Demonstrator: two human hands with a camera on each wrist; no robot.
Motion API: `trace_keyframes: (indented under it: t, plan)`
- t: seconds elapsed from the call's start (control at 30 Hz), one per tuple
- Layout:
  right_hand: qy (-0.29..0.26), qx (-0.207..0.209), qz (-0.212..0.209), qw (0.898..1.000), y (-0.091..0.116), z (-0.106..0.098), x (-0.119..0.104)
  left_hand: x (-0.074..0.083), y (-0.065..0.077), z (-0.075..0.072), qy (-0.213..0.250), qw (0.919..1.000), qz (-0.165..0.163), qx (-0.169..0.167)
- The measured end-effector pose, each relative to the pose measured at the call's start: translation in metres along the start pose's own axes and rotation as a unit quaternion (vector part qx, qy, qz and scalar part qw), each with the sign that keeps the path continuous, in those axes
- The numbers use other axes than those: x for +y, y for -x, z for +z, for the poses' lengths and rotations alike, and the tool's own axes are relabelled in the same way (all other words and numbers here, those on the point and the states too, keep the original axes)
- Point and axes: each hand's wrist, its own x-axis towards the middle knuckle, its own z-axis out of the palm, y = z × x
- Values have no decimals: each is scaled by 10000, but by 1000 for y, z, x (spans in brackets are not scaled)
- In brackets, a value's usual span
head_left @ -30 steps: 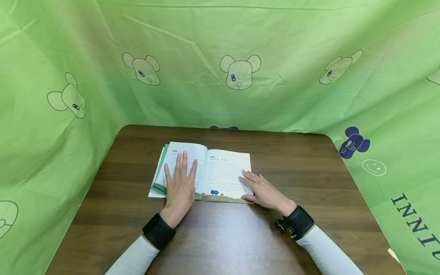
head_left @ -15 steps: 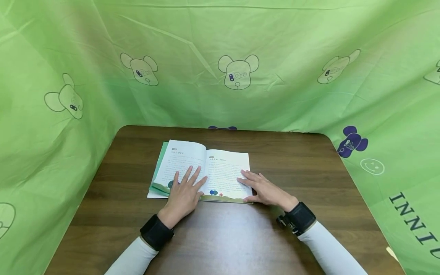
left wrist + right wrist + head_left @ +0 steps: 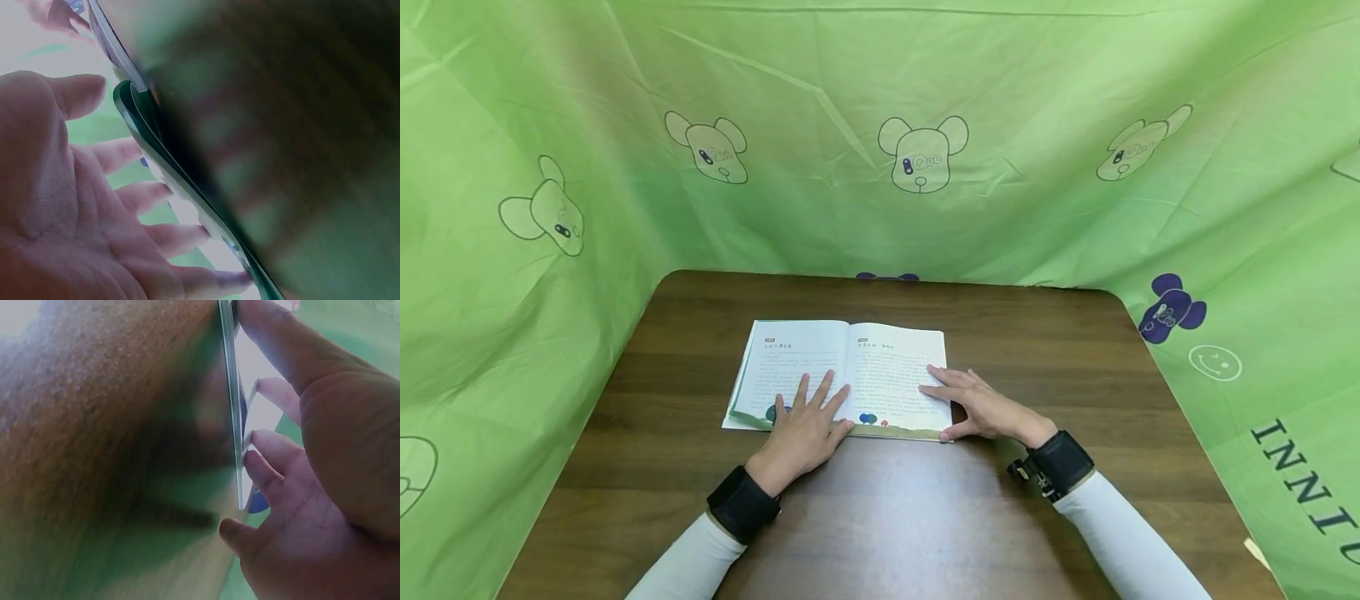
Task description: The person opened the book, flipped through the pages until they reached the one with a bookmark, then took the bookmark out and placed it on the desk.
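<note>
An open book (image 3: 891, 367) with printed text and small coloured drawings along its lower margin lies on the wooden table. Across the lower part of its left page my left hand (image 3: 801, 437) is spread, fingers straight and apart. In the left wrist view that hand's fingertips (image 3: 228, 281) touch the page beside a curved green edge (image 3: 169, 150). My right hand (image 3: 988, 408) rests at the right page's outer edge, fingertips on the paper and thumb at the lower corner. The right wrist view shows its fingers (image 3: 262, 469) against the thin book, with nothing gripped.
The brown table (image 3: 1075, 375) extends around the book on every side. A green cloth (image 3: 805, 200) with mouse-head drawings hangs behind and at both sides. Each wrist wears a black band (image 3: 745, 504).
The left hand slid down and toward the book's middle, then stayed low on the left page. The raised left page and green cover settled flatter. The right hand shifted only slightly.
</note>
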Motion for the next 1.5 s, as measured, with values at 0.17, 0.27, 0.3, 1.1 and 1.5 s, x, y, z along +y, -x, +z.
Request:
trace_keyframes:
  t: [0.17,0.27,0.3,1.1,1.5]
  plan:
    - [-10,146,-123,9998,-2,0,3,2,-2,-1,29,9998,-57,-164]
    - [123,353,-233,9990,-3,3,5,4,-4,-2,9,9998,-63,-201]
    - [193,424,-260,9986,-4,4,6,4,-4,-2,-20,9998,-60,-207]
    - [1338,1047,647,9833,-15,15,-7,21,-10,-1,-322,9979,-360,-437]
    - [1346,1432,759,9775,-15,15,-10,28,-14,0,-451,9978,-478,-115]
